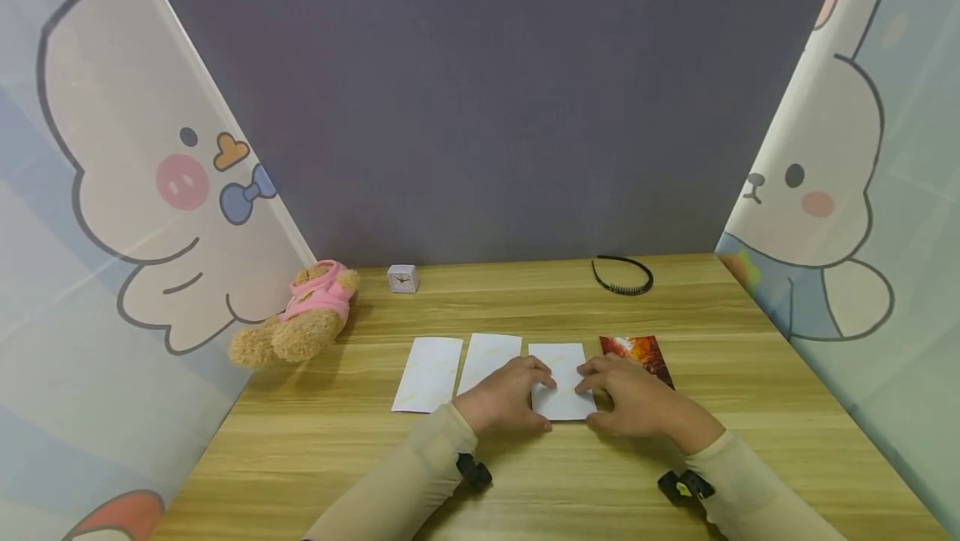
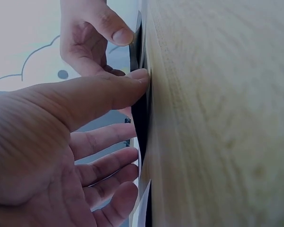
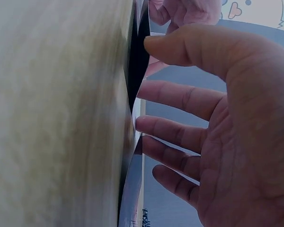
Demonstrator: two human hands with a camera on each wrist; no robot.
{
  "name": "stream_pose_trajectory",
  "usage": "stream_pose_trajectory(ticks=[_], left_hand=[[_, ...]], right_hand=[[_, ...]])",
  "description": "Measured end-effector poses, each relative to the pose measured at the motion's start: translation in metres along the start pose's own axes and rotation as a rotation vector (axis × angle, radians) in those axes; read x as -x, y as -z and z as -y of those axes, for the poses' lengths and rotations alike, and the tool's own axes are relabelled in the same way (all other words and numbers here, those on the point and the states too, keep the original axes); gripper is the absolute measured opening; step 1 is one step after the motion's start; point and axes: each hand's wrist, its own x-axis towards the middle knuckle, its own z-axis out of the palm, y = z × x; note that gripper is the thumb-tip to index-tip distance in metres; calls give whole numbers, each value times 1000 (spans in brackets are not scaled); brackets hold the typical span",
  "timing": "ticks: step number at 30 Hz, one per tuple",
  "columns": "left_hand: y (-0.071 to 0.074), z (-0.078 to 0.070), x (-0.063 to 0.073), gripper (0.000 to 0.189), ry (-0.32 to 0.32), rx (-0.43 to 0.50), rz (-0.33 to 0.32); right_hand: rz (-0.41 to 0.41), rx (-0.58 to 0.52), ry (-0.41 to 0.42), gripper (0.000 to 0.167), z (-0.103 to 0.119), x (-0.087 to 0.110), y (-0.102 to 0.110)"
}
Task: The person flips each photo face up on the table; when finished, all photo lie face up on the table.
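Three white cards with faint yellow marks lie in a row on the wooden table: a left card (image 1: 427, 374), a middle card (image 1: 489, 358) and a right card (image 1: 558, 403). My left hand (image 1: 510, 395) is at the left side of the right card, fingertips on its face and thumb at its near edge. Mirroring it, my right hand (image 1: 630, 395) touches the right side with spread fingers. In both wrist views the fingers are fairly straight and the card's dark underside shows where its edge bows up. Beyond the right hand lies a red and orange picture (image 1: 637, 349), partly covered by that hand.
A teddy bear (image 1: 315, 308) in a pink hoodie lies at the table's left edge. A small white clock (image 1: 402, 278) and a black toothed headband (image 1: 626, 287) are near the back, before a grey panel (image 1: 487, 107). Cartoon-printed walls stand at both sides.
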Motion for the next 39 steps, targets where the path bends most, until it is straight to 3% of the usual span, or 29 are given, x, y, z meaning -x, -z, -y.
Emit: stream_pose_trajectory(ticks=[6, 25, 39], left_hand=[[2, 2, 2, 51, 5, 61, 12], [6, 1, 1, 47, 40, 94, 56], [7, 6, 1, 43, 45, 153, 67]], right_hand=[[7, -18, -7, 36, 3, 1, 1], [-1, -31, -17, 43, -1, 4, -2], [-52, -41, 37, 37, -5, 3, -5]])
